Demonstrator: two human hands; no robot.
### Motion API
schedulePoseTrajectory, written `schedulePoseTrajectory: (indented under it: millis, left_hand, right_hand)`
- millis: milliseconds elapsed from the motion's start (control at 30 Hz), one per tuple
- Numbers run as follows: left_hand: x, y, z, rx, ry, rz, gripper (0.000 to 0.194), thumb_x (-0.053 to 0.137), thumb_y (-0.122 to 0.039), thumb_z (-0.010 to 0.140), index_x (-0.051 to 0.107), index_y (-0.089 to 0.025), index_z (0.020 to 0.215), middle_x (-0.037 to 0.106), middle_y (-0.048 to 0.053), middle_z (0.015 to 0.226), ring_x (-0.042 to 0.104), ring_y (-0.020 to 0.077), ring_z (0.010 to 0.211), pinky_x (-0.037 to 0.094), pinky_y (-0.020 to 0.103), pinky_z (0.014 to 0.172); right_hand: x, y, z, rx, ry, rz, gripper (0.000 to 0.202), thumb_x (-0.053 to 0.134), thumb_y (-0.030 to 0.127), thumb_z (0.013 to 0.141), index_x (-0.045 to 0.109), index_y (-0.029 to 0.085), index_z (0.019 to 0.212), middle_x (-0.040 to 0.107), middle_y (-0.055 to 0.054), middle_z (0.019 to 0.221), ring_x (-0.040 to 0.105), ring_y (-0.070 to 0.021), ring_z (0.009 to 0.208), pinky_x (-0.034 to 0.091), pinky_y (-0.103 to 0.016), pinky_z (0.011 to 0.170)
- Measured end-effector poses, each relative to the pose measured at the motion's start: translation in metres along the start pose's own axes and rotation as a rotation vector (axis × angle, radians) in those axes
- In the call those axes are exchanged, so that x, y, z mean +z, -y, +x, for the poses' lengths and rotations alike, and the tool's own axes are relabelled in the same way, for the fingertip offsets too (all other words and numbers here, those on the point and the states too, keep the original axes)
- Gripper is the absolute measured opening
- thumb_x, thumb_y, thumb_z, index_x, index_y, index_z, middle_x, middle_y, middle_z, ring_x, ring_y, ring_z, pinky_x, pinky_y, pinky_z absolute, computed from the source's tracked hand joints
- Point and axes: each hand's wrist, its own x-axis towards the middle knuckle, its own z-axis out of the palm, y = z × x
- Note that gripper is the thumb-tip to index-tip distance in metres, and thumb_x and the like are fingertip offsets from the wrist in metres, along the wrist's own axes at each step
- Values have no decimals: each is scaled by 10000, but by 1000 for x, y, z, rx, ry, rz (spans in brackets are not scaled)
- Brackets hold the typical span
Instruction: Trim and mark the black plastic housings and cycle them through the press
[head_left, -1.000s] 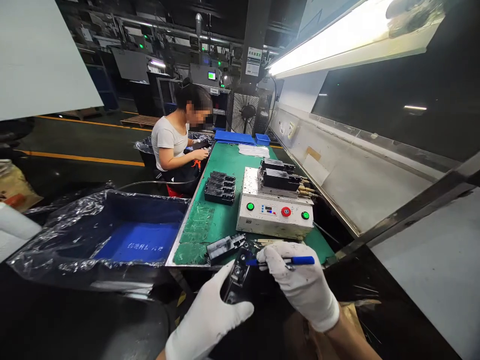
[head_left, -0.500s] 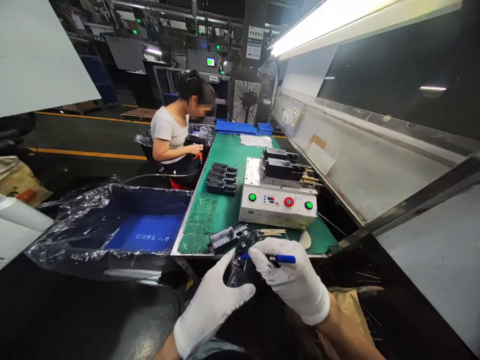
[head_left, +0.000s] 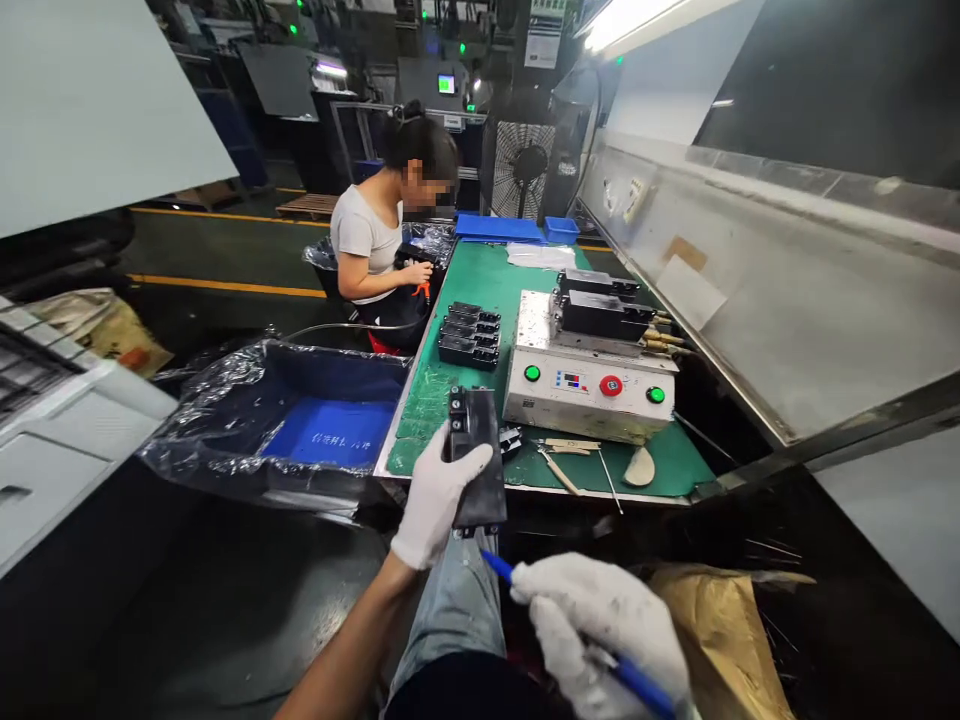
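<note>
My left hand, in a white glove, is wrapped round a long black rectangular housing. Its thumb lies across the broad face, and small round fittings show at the far end. Lower right, my gloved right hand is closed on a blue pen-like tool. The blue tip points up and left, just below the housing's near end and apart from it. Behind the held part, another black housing lies on the bench, mostly hidden.
On the green bench stand several black housings and a white machine carrying more. Sticks and a pale half-round piece lie near the front edge. A lined blue bin is left; a seated co-worker is beyond.
The housing in my left hand has been raised and turned so its long face shows. My right hand has drawn back down and right from it with the blue tool. The view has shifted.
</note>
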Motion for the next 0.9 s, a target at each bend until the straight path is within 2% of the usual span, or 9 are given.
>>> schedulePoseTrajectory:
  millis: [133,200,300,500,700,900]
  left_hand:
    - [-1,-2,11,40,-70,-53,362,789,-354,835,683,-152,1116,739,45,1088,670,185,989,544,275,880]
    - [-1,-4,11,52,-58,-32,364,786,-351,844,692,-155,1136,744,45,1104,668,180,996,544,271,891]
    - [-2,-7,8,43,-34,-27,398,778,-341,852,692,-182,1207,746,40,1180,666,172,1002,545,265,898]
    - [-5,-10,8,25,-87,-21,447,779,-350,847,688,-179,1250,756,39,1164,675,179,1000,546,265,893]
    - [-7,-12,9,33,-81,-58,593,778,-333,854,603,-216,1409,707,38,1317,668,188,1095,528,285,979]
    - [-8,-10,7,2,-60,-74,572,800,-384,841,637,-187,1352,737,50,1213,669,207,1063,548,301,925]
  right_hand:
    - [33,-4,-21,-21,-27,-32,369,615,-10,841,704,167,1153,798,-74,917,771,-188,767,635,-264,694]
    - [46,-10,-25,7,-65,-68,355,624,-5,858,700,168,1158,798,-84,949,774,-206,816,644,-297,732]
    - [55,-15,-25,62,-44,-88,342,627,17,894,703,176,1187,797,-90,993,774,-220,871,651,-329,769]
    - [53,-15,-25,74,-13,-39,293,631,26,883,726,188,1109,799,-70,958,776,-207,826,652,-307,742]
    - [40,-16,-27,102,-64,-76,333,606,5,888,743,187,1131,798,-85,958,775,-210,827,659,-310,747]
    - [33,-23,-29,140,-65,-45,267,619,5,899,761,168,1057,790,-98,928,771,-218,820,657,-327,743]
